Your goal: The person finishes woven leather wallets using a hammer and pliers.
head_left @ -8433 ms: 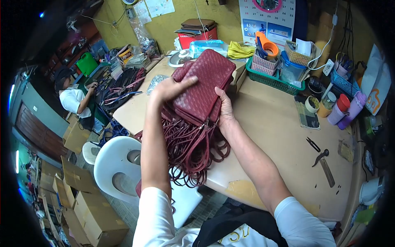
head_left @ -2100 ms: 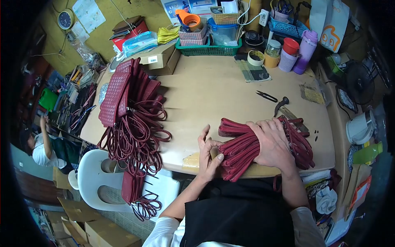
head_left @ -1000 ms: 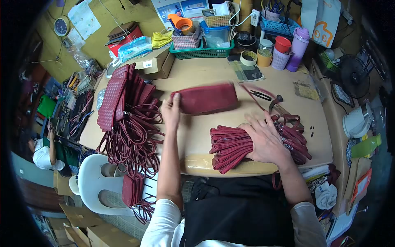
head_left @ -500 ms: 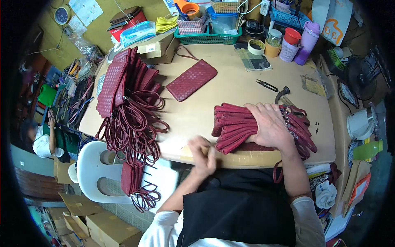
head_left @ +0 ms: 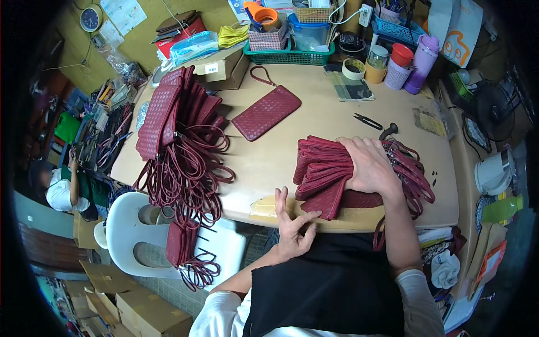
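A bundle of dark red pouches [head_left: 323, 165] lies on the table near its front edge, wrist straps spread to the right. My right hand [head_left: 370, 168] is wrapped over the bundle's right part, gripping it. My left hand [head_left: 295, 227] is at the table's front edge with fingers apart, its fingertips by the lower corner of the nearest pouch. Another pile of red pouches [head_left: 163, 118] with looped straps stands at the table's left. A single woven red pouch [head_left: 267, 112] lies flat between the two groups.
Small black snips [head_left: 368, 121] and a dark hammer-like tool [head_left: 388, 131] lie behind the bundle. Tape, cups and a purple bottle [head_left: 421, 64] stand at the back right. A white chair [head_left: 126, 236] holds more pouches. A person [head_left: 64, 188] is at far left.
My left hand has opened from a blurred, curled shape and moved right and down to the bundle's lower corner. The front pouch now fans out from the bundle. The view has shifted slightly.
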The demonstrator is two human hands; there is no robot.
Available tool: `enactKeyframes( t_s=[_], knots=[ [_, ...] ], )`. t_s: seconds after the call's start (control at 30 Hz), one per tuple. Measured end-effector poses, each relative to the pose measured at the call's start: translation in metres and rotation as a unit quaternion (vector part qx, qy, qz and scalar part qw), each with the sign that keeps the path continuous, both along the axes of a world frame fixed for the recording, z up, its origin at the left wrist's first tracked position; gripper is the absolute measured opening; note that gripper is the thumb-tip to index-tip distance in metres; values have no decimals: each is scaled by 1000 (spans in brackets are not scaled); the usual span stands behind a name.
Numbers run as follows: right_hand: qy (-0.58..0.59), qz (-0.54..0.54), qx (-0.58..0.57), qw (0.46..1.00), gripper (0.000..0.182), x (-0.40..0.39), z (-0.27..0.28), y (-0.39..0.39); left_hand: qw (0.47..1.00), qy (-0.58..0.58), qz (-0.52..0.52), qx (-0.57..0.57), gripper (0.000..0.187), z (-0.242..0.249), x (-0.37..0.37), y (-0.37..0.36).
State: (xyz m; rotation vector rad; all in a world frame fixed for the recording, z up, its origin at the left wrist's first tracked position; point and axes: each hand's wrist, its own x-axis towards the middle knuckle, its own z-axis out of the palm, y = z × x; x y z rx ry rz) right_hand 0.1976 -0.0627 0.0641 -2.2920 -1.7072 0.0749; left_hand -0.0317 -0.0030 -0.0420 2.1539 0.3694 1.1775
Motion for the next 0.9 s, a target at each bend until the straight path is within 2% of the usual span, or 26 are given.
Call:
enactKeyframes(
  t_s=[0.03, 0.1, 0.13, 0.17, 0.23, 0.27, 0.33, 0.43, 0.47, 0.5, 0.57, 0.6, 0.73, 0.8, 0.9],
  knots=[
    [1, -3, -3, 1000, 93, 0, 0, 0, 1000, 0, -2, 0, 34, -2, -2, 1],
    [1, -6, -6, 1000, 94, -1, 0, 0, 993, -34, -80, -83, 44, -15, -8, 0],
    [5, -7, -6, 1000, 95, -1, 2, 0, 975, -121, -135, -130, 53, -30, -7, 2],
    [8, -8, -6, 1000, 96, -2, 3, 0, 937, -204, -170, -225, 53, -29, -1, -1],
    [9, -7, -6, 1000, 97, -2, 3, -1, 944, -138, -128, -270, 57, -22, -6, 1],
    [9, -6, -5, 1000, 98, -2, 3, 0, 945, -139, -127, -269, 57, -13, -5, 3],
    [10, -6, -9, 1000, 98, -3, 5, 0, 970, -43, -71, -228, 62, 1, 0, 8],
    [4, -5, -5, 1000, 96, -3, 3, -1, 971, 0, -55, -232, 63, -1, 6, 12],
    [-4, 0, 3, 1000, 95, -2, 3, -1, 967, -18, -48, -251, 52, 5, 9, 10],
    [-5, -1, 3, 1000, 95, -2, 3, -2, 967, -18, -49, -250, 52, 5, 8, 12],
    [-12, -3, -9, 1000, 94, -4, 5, -2, 996, -15, -31, -88, 41, 0, 1, 15],
    [-12, -3, -8, 1000, 94, -4, 5, -3, 981, -44, -45, -184, 33, -2, -1, 8],
    [-13, 1, 12, 1000, 93, -7, 4, -5, 988, -26, -64, -138, 35, -2, -1, 16],
    [-13, -3, 25, 1000, 91, -9, 2, -7, 963, -77, -130, -223, 38, -4, 3, 16],
    [-21, -4, 45, 999, 90, -9, 2, -7, 962, -55, -133, -230, 40, 1, 4, 20]
  ],
)
